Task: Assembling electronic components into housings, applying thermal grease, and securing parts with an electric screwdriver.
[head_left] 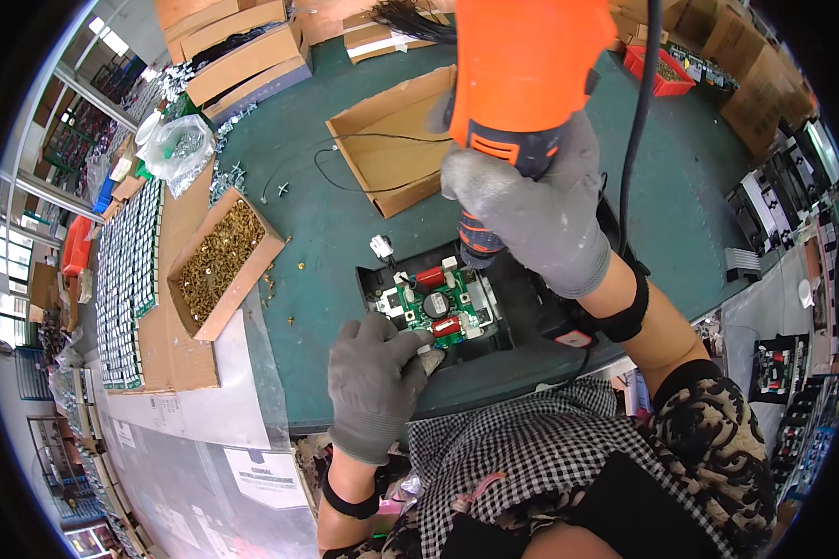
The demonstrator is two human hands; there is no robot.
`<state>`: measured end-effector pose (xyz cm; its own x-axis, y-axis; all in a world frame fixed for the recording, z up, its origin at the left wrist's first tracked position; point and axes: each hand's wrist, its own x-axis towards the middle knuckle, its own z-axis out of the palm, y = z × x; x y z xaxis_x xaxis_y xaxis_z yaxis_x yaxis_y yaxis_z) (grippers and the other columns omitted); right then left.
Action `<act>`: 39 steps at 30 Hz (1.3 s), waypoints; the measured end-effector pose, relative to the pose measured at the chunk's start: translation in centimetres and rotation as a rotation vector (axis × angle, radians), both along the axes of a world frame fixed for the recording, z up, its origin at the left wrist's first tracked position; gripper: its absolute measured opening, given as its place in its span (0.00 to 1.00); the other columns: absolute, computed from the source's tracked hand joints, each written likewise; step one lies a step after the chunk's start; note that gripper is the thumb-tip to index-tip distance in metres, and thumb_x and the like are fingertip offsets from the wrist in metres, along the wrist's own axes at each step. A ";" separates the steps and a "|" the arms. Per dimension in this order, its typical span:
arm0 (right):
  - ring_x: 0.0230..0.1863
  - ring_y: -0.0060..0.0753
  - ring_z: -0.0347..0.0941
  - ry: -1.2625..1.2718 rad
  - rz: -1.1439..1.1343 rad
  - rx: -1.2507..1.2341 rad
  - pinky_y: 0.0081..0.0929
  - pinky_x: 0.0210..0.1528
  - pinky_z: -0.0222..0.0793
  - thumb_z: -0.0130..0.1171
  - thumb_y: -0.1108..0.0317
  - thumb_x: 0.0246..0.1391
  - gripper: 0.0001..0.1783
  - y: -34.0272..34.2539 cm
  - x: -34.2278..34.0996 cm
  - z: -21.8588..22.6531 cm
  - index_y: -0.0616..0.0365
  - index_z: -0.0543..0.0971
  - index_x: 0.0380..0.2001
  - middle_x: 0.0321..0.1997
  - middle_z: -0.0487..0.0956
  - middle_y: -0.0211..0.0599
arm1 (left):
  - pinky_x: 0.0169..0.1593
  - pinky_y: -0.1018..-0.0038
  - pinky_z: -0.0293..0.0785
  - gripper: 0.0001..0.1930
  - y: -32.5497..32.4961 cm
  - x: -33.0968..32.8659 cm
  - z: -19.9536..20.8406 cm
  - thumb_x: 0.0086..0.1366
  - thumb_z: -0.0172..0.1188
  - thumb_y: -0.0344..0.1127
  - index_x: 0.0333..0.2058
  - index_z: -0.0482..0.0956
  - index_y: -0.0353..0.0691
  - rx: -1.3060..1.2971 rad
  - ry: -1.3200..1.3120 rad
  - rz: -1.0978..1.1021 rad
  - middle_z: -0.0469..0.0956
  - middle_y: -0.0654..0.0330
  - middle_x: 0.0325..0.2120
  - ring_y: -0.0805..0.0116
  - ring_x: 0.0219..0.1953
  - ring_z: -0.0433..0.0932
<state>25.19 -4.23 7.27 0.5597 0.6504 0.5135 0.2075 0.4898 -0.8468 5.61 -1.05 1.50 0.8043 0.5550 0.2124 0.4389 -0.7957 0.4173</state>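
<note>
My right hand [541,200], in a grey glove, is wrapped round an orange and black power screwdriver [531,70]. The tool's nose points down by the far right corner of a green circuit board [419,303]; its bit tip is hidden. Red cylindrical parts and a round dark coil stand on the board, which lies inside a black housing [480,345]. At the near left corner, my gloved left hand [375,377] has its fingers bent against the edge of the housing and board. A small white connector [382,247] sticks up beyond the far left corner.
Left of the housing stands a cardboard box [224,265] of brass-coloured screws, some spilled beside it. Rows of small boards [126,279] lie farther left. Beyond is a shallow cardboard tray [391,140]. A black cable [639,121] hangs on the right; a red bin [660,70] sits far right.
</note>
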 end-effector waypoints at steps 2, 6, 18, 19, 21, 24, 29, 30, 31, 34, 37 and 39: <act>0.33 0.17 0.72 -0.169 -0.023 0.078 0.18 0.34 0.71 0.60 0.76 0.38 0.27 0.5 0.1 -0.1 0.58 0.66 0.46 0.36 0.74 0.31 | 0.29 0.66 0.65 0.11 0.0 0.1 0.0 0.43 0.69 0.38 0.28 0.82 0.46 0.038 0.004 -0.041 0.70 0.61 0.21 0.60 0.27 0.68; 0.34 0.16 0.72 -0.363 -0.060 0.046 0.18 0.35 0.71 0.60 0.76 0.38 0.27 0.5 0.5 -0.4 0.58 0.66 0.46 0.38 0.73 0.31 | 0.29 0.67 0.65 0.11 0.0 0.1 0.0 0.42 0.69 0.38 0.27 0.82 0.47 0.038 -0.015 -0.047 0.70 0.61 0.21 0.60 0.27 0.68; 0.30 0.37 0.72 -0.212 0.295 0.325 0.31 0.34 0.71 0.44 0.71 0.54 0.12 -0.8 -0.5 2.0 0.67 0.71 0.37 0.33 0.74 0.50 | 0.44 0.74 0.76 0.19 1.9 -4.2 -3.6 0.65 0.49 0.32 0.53 0.64 0.31 -1.520 -1.140 0.415 0.71 0.53 0.44 0.64 0.43 0.75; 0.31 0.38 0.72 -0.246 0.347 0.383 0.32 0.35 0.71 0.42 0.71 0.54 0.14 -0.6 -0.9 2.3 0.68 0.70 0.40 0.35 0.74 0.52 | 0.45 0.75 0.76 0.19 1.6 -4.2 -3.5 0.65 0.50 0.31 0.53 0.64 0.31 -1.545 -1.121 0.352 0.71 0.53 0.43 0.65 0.43 0.75; 0.31 0.39 0.72 -0.154 0.414 0.435 0.32 0.35 0.71 0.42 0.72 0.53 0.16 -0.5 -3.4 3.5 0.70 0.68 0.43 0.36 0.73 0.52 | 0.44 0.75 0.77 0.17 1.0 -4.0 -2.9 0.64 0.52 0.30 0.50 0.67 0.34 -1.630 -1.158 0.218 0.72 0.54 0.42 0.66 0.40 0.75; 0.32 0.39 0.72 -0.056 0.494 0.464 0.32 0.34 0.71 0.41 0.73 0.52 0.18 -0.3 -4.9 3.8 0.71 0.65 0.46 0.39 0.72 0.54 | 0.43 0.76 0.78 0.17 0.8 -4.2 -3.9 0.63 0.55 0.31 0.50 0.67 0.36 -1.647 -1.148 0.098 0.72 0.55 0.41 0.68 0.39 0.75; 0.31 0.37 0.73 -0.026 0.566 0.386 0.32 0.34 0.72 0.44 0.73 0.52 0.21 0.0 -5.4 3.9 0.70 0.61 0.50 0.45 0.70 0.58 | 0.42 0.76 0.78 0.19 0.4 -4.3 -4.1 0.60 0.58 0.32 0.50 0.69 0.38 -1.632 -1.083 0.144 0.72 0.57 0.40 0.69 0.39 0.75; 0.31 0.37 0.73 -0.023 0.577 0.369 0.32 0.33 0.73 0.44 0.73 0.52 0.22 0.0 -5.5 3.9 0.69 0.60 0.50 0.46 0.70 0.58 | 0.42 0.76 0.78 0.19 0.4 -4.3 -4.0 0.60 0.58 0.32 0.50 0.69 0.38 -1.636 -1.085 0.140 0.72 0.57 0.40 0.69 0.39 0.75; 0.31 0.36 0.73 -0.021 0.587 0.352 0.32 0.33 0.73 0.45 0.73 0.52 0.23 0.0 -5.6 3.9 0.69 0.59 0.51 0.47 0.69 0.59 | 0.42 0.76 0.78 0.19 0.4 -4.2 -3.9 0.60 0.59 0.32 0.50 0.69 0.38 -1.629 -1.085 0.138 0.72 0.57 0.40 0.68 0.39 0.75; 0.31 0.35 0.73 0.049 0.589 0.265 0.31 0.33 0.73 0.46 0.73 0.52 0.24 0.0 -5.9 3.4 0.69 0.59 0.52 0.50 0.68 0.60 | 0.42 0.76 0.78 0.20 0.3 -4.4 -3.7 0.60 0.60 0.33 0.50 0.69 0.38 -1.604 -1.086 0.147 0.72 0.58 0.39 0.68 0.38 0.75; 0.31 0.35 0.73 0.126 0.568 0.197 0.31 0.32 0.73 0.46 0.73 0.51 0.23 0.2 -5.9 2.9 0.68 0.59 0.51 0.52 0.67 0.60 | 0.41 0.76 0.77 0.20 0.5 -4.4 -4.1 0.59 0.60 0.33 0.50 0.68 0.37 -1.609 -1.074 0.115 0.72 0.58 0.39 0.68 0.38 0.75; 0.31 0.35 0.73 0.163 0.582 0.211 0.31 0.33 0.73 0.46 0.72 0.52 0.23 0.3 -6.0 2.8 0.68 0.60 0.51 0.51 0.68 0.60 | 0.41 0.76 0.77 0.21 0.8 -4.7 -4.7 0.59 0.60 0.33 0.50 0.68 0.36 -1.619 -1.073 0.088 0.72 0.58 0.39 0.68 0.38 0.75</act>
<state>19.20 -3.93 10.03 0.2270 0.7659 0.6016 -0.2660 0.6430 -0.7182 0.94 -0.30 -3.25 0.6721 0.7242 -0.1543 -0.4461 0.5624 0.6962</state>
